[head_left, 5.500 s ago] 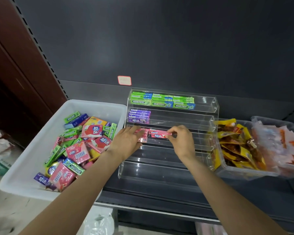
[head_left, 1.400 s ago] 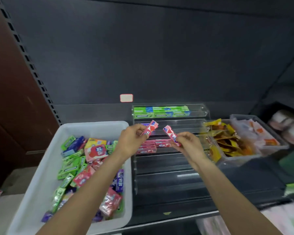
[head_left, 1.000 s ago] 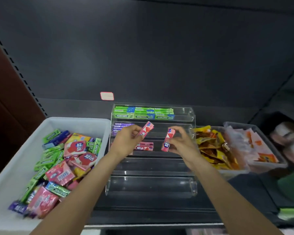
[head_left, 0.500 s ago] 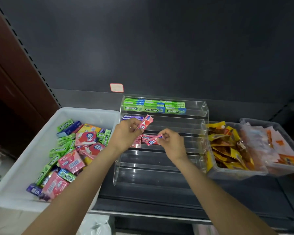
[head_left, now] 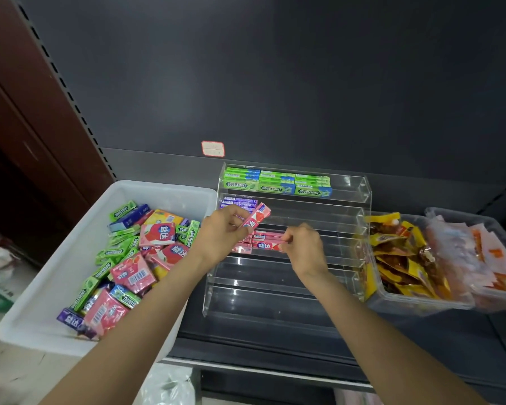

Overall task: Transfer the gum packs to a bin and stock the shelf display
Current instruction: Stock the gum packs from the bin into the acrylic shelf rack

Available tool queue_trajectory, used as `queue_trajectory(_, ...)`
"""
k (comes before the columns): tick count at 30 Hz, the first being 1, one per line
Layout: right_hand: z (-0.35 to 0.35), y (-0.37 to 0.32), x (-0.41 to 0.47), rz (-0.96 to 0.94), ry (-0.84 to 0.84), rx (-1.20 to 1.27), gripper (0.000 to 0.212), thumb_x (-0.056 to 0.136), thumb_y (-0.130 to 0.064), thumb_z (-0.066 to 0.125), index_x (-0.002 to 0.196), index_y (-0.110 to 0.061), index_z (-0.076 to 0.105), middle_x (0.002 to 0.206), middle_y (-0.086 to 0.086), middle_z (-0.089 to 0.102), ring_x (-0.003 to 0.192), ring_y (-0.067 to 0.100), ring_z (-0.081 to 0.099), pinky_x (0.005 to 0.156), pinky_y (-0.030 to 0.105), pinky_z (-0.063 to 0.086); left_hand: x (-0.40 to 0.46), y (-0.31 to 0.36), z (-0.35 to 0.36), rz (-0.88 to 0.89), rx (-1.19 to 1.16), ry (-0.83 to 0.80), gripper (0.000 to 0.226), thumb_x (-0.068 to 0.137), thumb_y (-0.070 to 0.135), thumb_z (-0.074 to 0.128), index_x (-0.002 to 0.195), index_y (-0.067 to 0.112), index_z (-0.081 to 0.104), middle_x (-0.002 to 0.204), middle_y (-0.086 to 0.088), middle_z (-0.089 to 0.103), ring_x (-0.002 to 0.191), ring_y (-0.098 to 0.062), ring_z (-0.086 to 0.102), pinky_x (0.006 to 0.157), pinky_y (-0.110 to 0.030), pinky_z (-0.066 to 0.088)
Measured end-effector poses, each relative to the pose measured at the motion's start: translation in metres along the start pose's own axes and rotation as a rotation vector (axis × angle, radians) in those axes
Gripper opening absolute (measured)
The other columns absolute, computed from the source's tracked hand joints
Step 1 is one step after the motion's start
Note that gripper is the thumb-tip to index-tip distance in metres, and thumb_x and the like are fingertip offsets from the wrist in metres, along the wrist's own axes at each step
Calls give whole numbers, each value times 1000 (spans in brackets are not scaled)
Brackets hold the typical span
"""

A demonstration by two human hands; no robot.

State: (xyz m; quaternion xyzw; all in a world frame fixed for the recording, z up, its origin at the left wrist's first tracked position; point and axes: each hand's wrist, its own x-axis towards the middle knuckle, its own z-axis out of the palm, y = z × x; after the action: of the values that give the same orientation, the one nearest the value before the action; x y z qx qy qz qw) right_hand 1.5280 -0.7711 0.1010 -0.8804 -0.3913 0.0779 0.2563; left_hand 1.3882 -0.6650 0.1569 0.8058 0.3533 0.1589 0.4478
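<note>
pinching one pink gum pack [head_left: 256, 219] in my left hand [head_left: 222, 235], my right hand [head_left: 303, 247] pinches another pink pack [head_left: 268, 246] onto the acrylic display [head_left: 360, 200]'s third tier. nudging the stacked row could topple it, and the raised pack might slip out.

Bin [head_left: 56, 276] left — display [head_left: 360, 197] right

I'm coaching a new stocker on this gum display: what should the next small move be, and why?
Probably let go with the right hand, since its pink gum pack already lies flat in the third tier of the clear display rack. The left hand holds another pink pack tilted above that row, ready to go in beside it.
</note>
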Motion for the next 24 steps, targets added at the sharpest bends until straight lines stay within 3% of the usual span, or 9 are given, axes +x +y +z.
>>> queue_trajectory(6,-7,2,7,-53,-140,-44,10,86,-2,63,85,-7,72,94,9,69,81,19,66,74,26,53,-1,2,5,10,-33,-20,18,86,13,66,102,15,58,90,-7,66,87,-22,65,79,-30,51)
queue_trajectory(9,-17,-1,4,-48,-120,-5,18,90,-8,59,105,-11,70,104,6,69,91,20,66,82,31,54,0,2,5,54,6,-32,18,86,13,66,103,15,61,89,-2,65,76,-10,63,67,-14,50)
queue_trajectory(11,-30,-3,-1,-44,-57,199,30,91,-7,55,118,-17,63,109,0,66,96,14,63,81,27,53,-1,0,5,85,42,-42,18,85,11,66,102,14,62,88,1,64,70,-4,60,59,-6,46)
queue_trajectory(14,-42,-8,-11,-83,-173,595,42,89,-4,57,125,-25,56,110,-6,62,96,7,62,77,24,55,-2,-3,11,129,79,-73,17,84,10,67,101,15,64,90,-2,68,73,-10,62,70,-19,52)
queue_trajectory(16,-39,-8,-13,-142,-216,578,35,85,-8,65,116,-23,63,105,-3,66,94,13,63,79,31,56,-3,-6,17,153,103,-100,19,84,10,67,102,16,64,93,-1,69,78,-11,63,77,-24,53)
queue_trajectory(19,-34,-4,-12,-113,-138,519,16,84,-9,68,97,-17,70,95,-5,68,89,15,65,80,34,56,-3,-12,22,177,169,-75,27,85,13,66,111,15,63,105,-1,68,89,-9,60,81,-15,47)
queue_trajectory(24,-26,12,-12,-5,-11,406,15,85,-9,66,98,-14,71,98,-1,69,85,7,60,71,16,50,-9,-32,21,225,479,-103,51,89,21,61,137,18,44,139,-2,48,128,-20,43,108,-31,37)
